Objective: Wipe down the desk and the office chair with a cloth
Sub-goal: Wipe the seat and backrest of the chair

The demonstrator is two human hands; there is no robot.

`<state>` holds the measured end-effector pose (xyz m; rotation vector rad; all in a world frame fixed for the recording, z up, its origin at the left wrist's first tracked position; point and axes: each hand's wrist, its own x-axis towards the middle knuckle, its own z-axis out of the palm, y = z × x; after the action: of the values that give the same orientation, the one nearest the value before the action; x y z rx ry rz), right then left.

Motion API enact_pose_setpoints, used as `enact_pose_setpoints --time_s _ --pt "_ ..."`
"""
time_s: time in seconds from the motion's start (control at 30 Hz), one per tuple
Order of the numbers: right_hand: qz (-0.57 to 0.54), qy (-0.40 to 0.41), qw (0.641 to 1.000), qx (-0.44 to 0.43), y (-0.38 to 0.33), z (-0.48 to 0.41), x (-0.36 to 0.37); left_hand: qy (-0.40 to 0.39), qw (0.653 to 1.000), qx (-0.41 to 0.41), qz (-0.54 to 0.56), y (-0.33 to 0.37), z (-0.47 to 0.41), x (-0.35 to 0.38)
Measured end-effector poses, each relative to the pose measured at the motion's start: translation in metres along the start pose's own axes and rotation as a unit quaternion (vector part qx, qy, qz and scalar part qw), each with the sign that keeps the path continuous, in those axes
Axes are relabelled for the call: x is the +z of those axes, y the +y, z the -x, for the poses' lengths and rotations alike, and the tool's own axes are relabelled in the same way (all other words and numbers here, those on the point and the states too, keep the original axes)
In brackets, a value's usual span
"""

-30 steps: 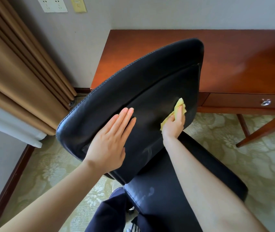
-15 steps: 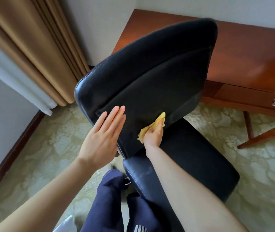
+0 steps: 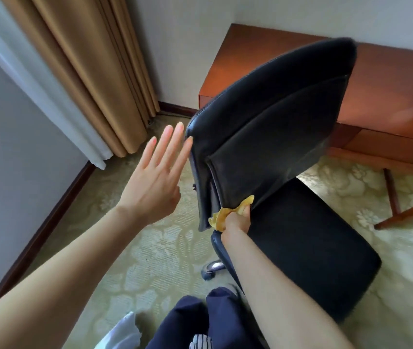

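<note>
Your right hand [image 3: 237, 221] is gripping the bunched yellow cloth [image 3: 221, 215] and has carried it from the middle of the backrest [image 3: 276, 127] down to its bottom edge, right where it meets the seat [image 3: 313, 248]. Your left hand [image 3: 153, 180], which was lying flat on the padding a second ago, is now sliding off it: the fingers are straight and spread, holding nothing, with only the fingertips [image 3: 189, 140] at the backrest's left rim. Whether they are actually touching it is hard to tell.

That probably means the downward stroke on this face of the office chair [image 3: 263, 172] is finishing. The seat, the far side and the desk [image 3: 389, 71] are looking like the work remaining.

With the bracing hand coming away, the chair is turning freely on its base [image 3: 213, 266], so you are likely needing to steady it again before pressing hard.

For room, the patterned carpet [image 3: 150, 260] on your left is giving you open space up to the curtain [image 3: 87, 71]. On the right, the top of the backrest is sitting in front of the desk's front edge, and the desk leg [image 3: 393, 195] is standing near the seat, so a swing that way is getting tight.
</note>
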<state>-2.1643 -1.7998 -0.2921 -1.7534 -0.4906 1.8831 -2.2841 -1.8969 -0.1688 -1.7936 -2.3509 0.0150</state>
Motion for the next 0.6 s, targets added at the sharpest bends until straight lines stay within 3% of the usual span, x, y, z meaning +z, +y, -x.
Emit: enact_pose_setpoints --time_s 0.13,0.23,0.33,0.43,0.53,0.6 --pt "0.010 0.037 0.995 -0.092 -0.006 0.023 0.017 -0.015 0.981 0.015 0.192 -0.004 -0.018 -0.007" --pt "0.058 0.036 0.977 -0.201 -0.017 0.039 0.033 -0.002 0.962 0.028 0.273 -0.008 -0.017 -0.003" --pt "0.167 0.020 0.920 -0.354 -0.030 0.049 0.045 -0.015 0.958 0.033 0.284 -0.013 -0.017 0.000" --pt "0.195 0.025 0.863 -0.465 -0.033 0.056 0.051 -0.019 0.967 0.046 0.248 -0.017 -0.017 0.000" --pt "0.277 0.042 0.752 -0.597 -0.019 0.056 0.046 -0.023 0.981 0.038 0.190 -0.018 -0.015 0.004" --pt "0.315 0.033 0.701 -0.639 -0.012 0.050 0.038 -0.015 0.985 0.023 0.171 -0.014 -0.015 0.003"
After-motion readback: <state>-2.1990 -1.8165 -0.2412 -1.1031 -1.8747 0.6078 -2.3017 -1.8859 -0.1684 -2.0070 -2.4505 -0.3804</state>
